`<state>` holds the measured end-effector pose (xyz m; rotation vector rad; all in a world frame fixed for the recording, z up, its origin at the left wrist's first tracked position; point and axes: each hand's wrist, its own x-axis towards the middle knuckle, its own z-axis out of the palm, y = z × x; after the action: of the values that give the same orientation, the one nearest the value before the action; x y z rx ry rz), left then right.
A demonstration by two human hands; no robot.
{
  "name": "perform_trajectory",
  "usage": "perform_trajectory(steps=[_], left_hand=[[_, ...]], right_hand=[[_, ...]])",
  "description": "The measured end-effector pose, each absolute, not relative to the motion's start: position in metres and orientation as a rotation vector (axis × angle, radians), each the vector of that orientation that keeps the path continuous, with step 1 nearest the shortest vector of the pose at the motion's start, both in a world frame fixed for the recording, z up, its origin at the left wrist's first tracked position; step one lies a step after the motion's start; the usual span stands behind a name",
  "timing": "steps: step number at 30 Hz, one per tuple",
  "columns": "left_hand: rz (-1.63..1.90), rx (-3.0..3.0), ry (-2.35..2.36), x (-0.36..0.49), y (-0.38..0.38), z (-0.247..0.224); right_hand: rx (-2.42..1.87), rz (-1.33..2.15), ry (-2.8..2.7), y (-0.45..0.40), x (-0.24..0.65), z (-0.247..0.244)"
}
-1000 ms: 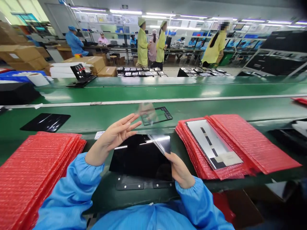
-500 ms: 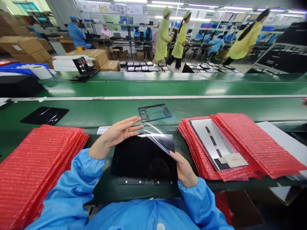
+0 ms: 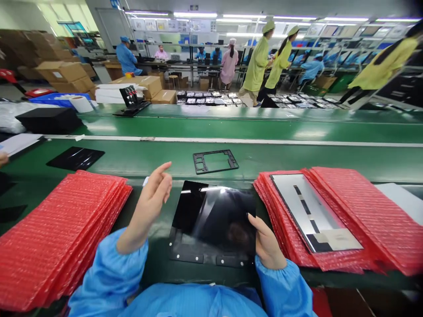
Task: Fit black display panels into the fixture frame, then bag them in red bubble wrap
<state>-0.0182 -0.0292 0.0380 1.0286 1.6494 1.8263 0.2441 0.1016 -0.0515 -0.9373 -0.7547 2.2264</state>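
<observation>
A glossy black panel (image 3: pixel 211 215) lies in front of me on a dark fixture (image 3: pixel 187 256) with small round silver dots. My right hand (image 3: pixel 267 242) grips a transparent film at the panel's right side, thumb on top; the film lies over much of the panel. Left of the panel, my left hand (image 3: pixel 150 200) is raised with its fingers apart, holding nothing. Beyond the panel sits a black rectangular frame (image 3: pixel 200 171) with cut-outs.
Red bubble-wrap sleeves are stacked at left (image 3: pixel 62 224) and right (image 3: pixel 366 211). A silver-backed screen (image 3: pixel 290 193) rests on the right stack. Another black panel (image 3: pixel 76 157) lies at back left. Several people stand or sit beyond the bench.
The film has come down from its raised, folded position and spread over the panel. My left hand has moved left, away from it. The camera view has shifted.
</observation>
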Motion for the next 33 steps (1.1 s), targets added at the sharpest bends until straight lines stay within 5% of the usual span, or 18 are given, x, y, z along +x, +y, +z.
perform_trajectory(steps=[2,6,11,22,33], left_hand=[[1.841,1.313,1.609,0.008,-0.042,0.041],[1.127,1.979,1.309,0.059,-0.040,0.024],[0.577,2.119,1.651,0.065,0.003,-0.026],[0.741,1.509,2.486,-0.090,0.128,-0.047],[0.771,0.833,2.676,-0.119,0.185,-0.079]], right_hand=[[-0.900,2.208,-0.787,0.104,0.241,-0.052],[-0.839,2.175,-0.848,0.105,0.230,-0.052],[-0.854,2.163,-0.783,0.113,0.227,-0.062],[-0.781,2.114,-0.613,0.155,0.235,-0.101],[-0.762,2.056,-0.668,0.150,0.234,-0.111]])
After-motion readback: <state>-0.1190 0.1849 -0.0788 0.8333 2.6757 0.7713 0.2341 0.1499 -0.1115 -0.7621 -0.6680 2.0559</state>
